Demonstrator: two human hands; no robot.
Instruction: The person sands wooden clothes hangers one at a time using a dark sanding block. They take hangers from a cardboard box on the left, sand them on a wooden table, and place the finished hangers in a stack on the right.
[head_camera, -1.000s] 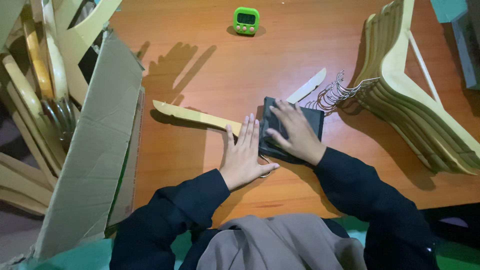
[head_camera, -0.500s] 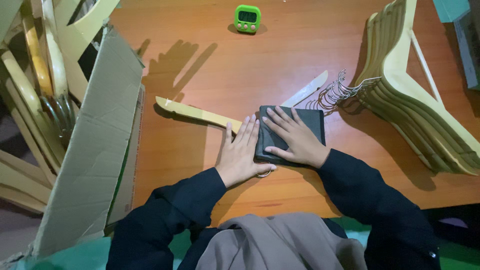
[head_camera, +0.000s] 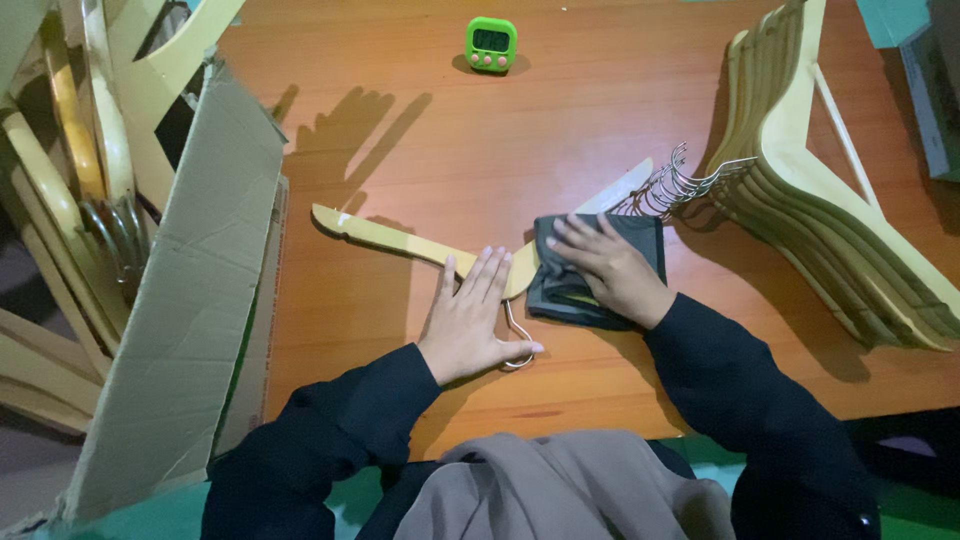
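Hanger (head_camera: 400, 238) mid-wipe: left hand (head_camera: 470, 322), fingers spread, pins it to tabletop (head_camera: 560, 130); right hand (head_camera: 612, 270) presses dark cloth (head_camera: 560, 295), fingers flat. Stack (head_camera: 830, 230) finished, judging by placement.

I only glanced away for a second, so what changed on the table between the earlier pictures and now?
The right hand slid the dark cloth slightly along the wooden hanger, uncovering more of its far arm. The left hand stayed flat, pinning the hanger near its metal hook. The hanger stack, green timer and cardboard box stayed put.
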